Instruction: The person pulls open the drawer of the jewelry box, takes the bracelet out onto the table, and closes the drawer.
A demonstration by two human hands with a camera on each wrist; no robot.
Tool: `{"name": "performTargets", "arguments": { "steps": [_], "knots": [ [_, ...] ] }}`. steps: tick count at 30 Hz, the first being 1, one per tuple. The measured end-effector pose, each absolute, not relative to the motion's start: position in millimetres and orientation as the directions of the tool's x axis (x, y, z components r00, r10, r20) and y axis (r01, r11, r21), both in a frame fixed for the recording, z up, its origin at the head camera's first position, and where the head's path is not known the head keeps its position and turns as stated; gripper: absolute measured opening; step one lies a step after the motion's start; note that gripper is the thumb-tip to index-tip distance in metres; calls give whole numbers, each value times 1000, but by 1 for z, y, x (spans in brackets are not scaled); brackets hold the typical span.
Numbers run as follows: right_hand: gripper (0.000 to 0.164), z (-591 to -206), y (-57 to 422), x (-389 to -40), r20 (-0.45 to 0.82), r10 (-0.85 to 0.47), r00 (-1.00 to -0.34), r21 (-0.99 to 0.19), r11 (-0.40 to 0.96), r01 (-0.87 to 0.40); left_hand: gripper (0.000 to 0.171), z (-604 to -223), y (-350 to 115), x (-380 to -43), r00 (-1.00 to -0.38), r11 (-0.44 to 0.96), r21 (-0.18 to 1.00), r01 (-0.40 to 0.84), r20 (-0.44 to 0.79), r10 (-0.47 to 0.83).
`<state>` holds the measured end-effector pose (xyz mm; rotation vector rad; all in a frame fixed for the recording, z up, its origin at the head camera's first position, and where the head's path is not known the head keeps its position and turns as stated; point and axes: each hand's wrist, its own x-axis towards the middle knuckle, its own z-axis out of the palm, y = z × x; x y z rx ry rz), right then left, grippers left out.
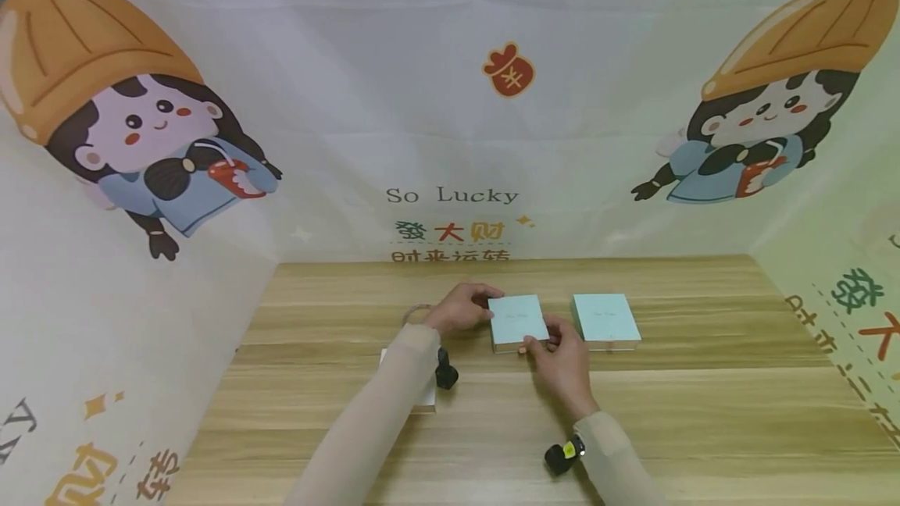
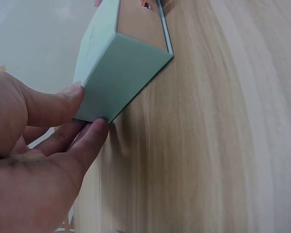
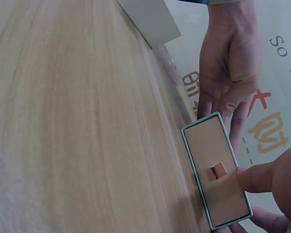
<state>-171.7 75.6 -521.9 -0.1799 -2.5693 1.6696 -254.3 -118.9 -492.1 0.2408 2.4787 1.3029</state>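
The left hand is pinching the left side of the light-blue box between thumb and fingers. The right hand is gripping its right side, the thumb lying at the near edge. The box is being held at the wooden table (surface contact is unclear). A second box is lying to its right; the left forearm is partly covering a white box.

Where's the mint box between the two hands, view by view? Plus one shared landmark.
Head: mint box just right of centre, below mid-height.
Left wrist: mint box at the top, left of centre, cut off by the top edge.
Right wrist: mint box lower right, tan side facing the camera.
Landmark in all three: the left hand, at the box.
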Motion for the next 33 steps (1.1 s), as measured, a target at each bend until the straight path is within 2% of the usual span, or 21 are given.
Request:
{"name": "performTargets", "arguments": {
  "steps": [12, 20, 33],
  "knots": [
    [42, -520, 82, -176, -15, 107, -994, -902, 427, 60, 36, -489, -124, -240, -947, 543, 839, -36, -202, 249],
    [39, -516, 88, -180, -30, 66, -997, -893, 447, 57, 31, -491, -123, -226, -965, 628, 777, 39, -134, 227],
    [37, -518, 95, -190, -26, -19, -999, -883, 470, 15, 26, -488, -116, -202, -984, 687, 725, 56, -74, 159]
  ]
}}
